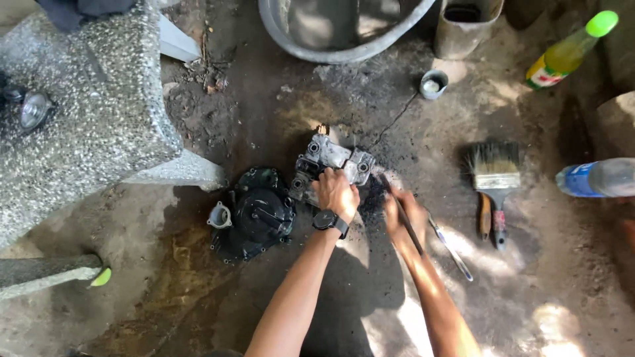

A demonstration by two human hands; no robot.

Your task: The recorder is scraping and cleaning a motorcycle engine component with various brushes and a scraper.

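On the dirty concrete floor lies a grey metal engine part [329,158] with round ports. My left hand [337,193], with a black watch on the wrist, presses down on its near side and grips it. My right hand [405,215] is closed around a thin dark tool [401,215] whose tip points at the part's right edge, over a patch of black grime. A black round engine cover [254,213] rests just left of my left hand.
A wide paintbrush [495,178] lies right of my hands, a thin metal tool [451,248] beside my right forearm. A metal basin [337,30], a tin can [463,26], a small cup [433,84], two bottles [570,51] [595,177] and a speckled stone bench [86,112] surround the spot.
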